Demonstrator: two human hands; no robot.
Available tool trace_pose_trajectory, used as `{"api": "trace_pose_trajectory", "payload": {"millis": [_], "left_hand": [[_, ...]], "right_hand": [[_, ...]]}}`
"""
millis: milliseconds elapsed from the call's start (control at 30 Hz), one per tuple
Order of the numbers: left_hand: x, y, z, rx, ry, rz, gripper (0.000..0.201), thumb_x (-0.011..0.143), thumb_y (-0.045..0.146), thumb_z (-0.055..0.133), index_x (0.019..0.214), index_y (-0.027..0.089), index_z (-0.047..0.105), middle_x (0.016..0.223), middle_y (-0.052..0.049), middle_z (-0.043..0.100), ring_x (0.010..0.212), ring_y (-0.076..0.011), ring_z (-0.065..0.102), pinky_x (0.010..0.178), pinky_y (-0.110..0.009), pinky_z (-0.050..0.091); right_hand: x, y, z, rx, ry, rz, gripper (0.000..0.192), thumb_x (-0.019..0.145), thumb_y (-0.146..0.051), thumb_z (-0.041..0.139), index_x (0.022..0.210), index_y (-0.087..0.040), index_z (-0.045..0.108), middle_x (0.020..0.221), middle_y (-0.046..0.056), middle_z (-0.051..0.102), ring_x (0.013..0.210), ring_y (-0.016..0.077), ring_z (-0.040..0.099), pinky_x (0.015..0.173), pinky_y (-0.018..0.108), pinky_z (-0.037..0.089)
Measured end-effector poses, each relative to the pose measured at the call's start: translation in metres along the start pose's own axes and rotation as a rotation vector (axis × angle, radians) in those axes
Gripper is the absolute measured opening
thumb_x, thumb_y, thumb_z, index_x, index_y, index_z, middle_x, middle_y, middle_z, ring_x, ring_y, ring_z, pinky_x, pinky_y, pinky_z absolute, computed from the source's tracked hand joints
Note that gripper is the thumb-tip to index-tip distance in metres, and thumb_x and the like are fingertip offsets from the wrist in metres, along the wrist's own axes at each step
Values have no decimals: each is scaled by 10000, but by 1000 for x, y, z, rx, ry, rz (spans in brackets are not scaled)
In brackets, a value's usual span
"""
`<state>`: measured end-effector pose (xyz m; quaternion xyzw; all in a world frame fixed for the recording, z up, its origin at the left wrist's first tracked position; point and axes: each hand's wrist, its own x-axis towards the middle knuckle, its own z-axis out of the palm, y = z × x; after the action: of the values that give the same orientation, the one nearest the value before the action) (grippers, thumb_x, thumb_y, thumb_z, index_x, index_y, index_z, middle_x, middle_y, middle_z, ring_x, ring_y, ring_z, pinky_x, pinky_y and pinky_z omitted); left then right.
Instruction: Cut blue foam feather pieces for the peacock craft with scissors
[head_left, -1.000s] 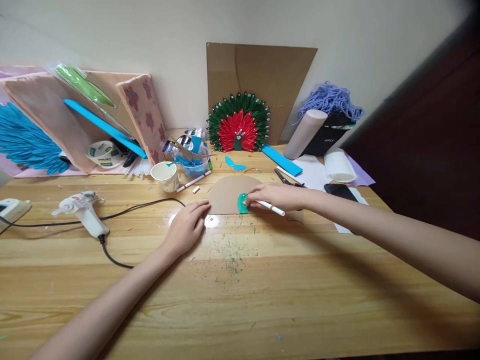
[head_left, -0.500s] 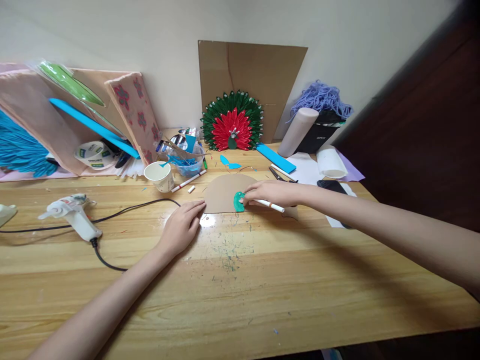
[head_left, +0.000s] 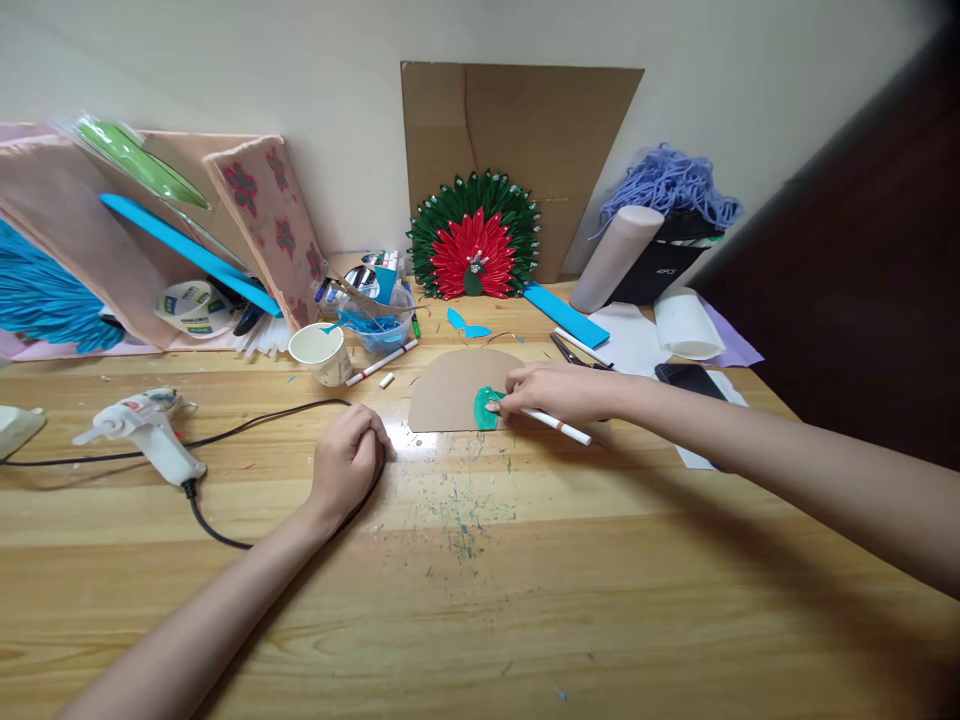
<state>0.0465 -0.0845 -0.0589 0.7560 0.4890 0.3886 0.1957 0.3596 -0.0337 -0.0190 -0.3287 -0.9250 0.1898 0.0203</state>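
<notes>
My L hand (head_left: 346, 458), now curled in, is off the cardboard's (head_left: 444, 395) 9 o'clock edge, so only my R hand (head_left: 559, 390) (gripping white marker (head_left: 568, 430), fingertips w/ green patch (head_left: 485, 408)) steadies it at 12 o'clock.

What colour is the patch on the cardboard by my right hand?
The patch is bluish green, clearest in the head view.

mid-table (head_left: 480, 620): two hands (head_left: 345, 460), one half-round cardboard piece (head_left: 448, 390), one green shape (head_left: 484, 408); toward the left edge, one glue gun (head_left: 165, 448); toward the back edge, one paper cup (head_left: 330, 360), two blue leaf cutouts (head_left: 477, 331); toward the right edge, one phone (head_left: 686, 379).
</notes>
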Motion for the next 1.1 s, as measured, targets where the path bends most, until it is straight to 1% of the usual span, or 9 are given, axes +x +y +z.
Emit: {"api": "trace_pose_trajectory", "payload": {"millis": [100, 200, 333, 433, 567, 733, 833, 967, 1100], "left_hand": [[0, -2, -1, -12, 2, -19, 249, 743, 18, 352, 601, 178, 481, 634, 5, 521, 642, -128, 505, 634, -257, 393], [1, 1, -1, 18, -42, 2, 246, 764, 30, 359, 626, 174, 504, 679, -6, 534, 687, -135, 519, 661, -265, 411], [5, 20, 12, 118, -349, 140, 271, 823, 74, 372, 930, 170, 601, 975, -54, 601, 928, -171, 550, 827, -316, 450], [10, 37, 34, 205, -506, 290, 379, 867, 127, 380, 1224, 183, 493, 1244, -74, 539, 1108, -195, 508, 960, -363, 418], [14, 45, 59, 327, -505, 419, 410, 920, 215, 337, 1321, 171, 413, 1330, -80, 498, 1208, -215, 461, 1018, -391, 383], [11, 39, 65, 460, -523, 489, 439, 934, 241, 297, 1347, 116, 378, 1382, -106, 452, 1263, -209, 423, 1063, -380, 335], [12, 38, 64, 494, -575, 511, 474, 904, 217, 317, 1361, 97, 352, 1408, -106, 418, 1296, -212, 381, 1086, -367, 305], [15, 39, 62, 480, -634, 498, 516, 855, 180, 350, 1363, 87, 345, 1418, -106, 403, 1317, -210, 350, 1099, -347, 287], [16, 40, 60, 445, -659, 466, 528, 841, 165, 354, 1363, 81, 340, 1422, -118, 394, 1317, -215, 350, 1082, -346, 317]], "right_hand": [[1, 2, -2, -68, -94, -94, 252, 825, -173, 540, 991, -290, 690, 768, 40, 581, 737, 185, 562, 644, 270, 362], [3, 2, -6, -84, -98, -81, 239, 853, -198, 512, 983, -293, 688, 763, 40, 549, 677, 168, 528, 609, 260, 322], [4, -2, -11, -130, -132, -78, 227, 863, -213, 503, 976, -283, 687, 715, 37, 499, 627, 159, 472, 568, 255, 269], [5, -6, -14, -173, -146, -76, 229, 862, -192, 492, 957, -261, 688, 680, 32, 467, 617, 161, 440, 566, 258, 251], [5, -7, -16, -170, -162, -72, 247, 851, -167, 491, 981, -254, 682, 691, 37, 475, 651, 172, 453, 590, 264, 264], [2, -4, -13, -78, -143, -31, 219, 868, -212, 484, 966, -249, 676, 705, 32, 498, 655, 163, 479, 581, 256, 280], [-3, -15, -1, 85, 38, 104, 228, 902, -299, 450, 1001, -229, 643, 797, 42, 565, 698, 162, 522, 602, 255, 329], [-12, -43, 33, 460, 503, 338, 318, 962, -331, 304, 1039, -196, 582, 764, 25, 597, 764, 160, 563, 724, 286, 399], [-16, -57, 66, 665, 617, 458, 239, 933, -321, 371, 943, -210, 583, 709, 0, 547, 723, 160, 542, 711, 302, 419]]}}
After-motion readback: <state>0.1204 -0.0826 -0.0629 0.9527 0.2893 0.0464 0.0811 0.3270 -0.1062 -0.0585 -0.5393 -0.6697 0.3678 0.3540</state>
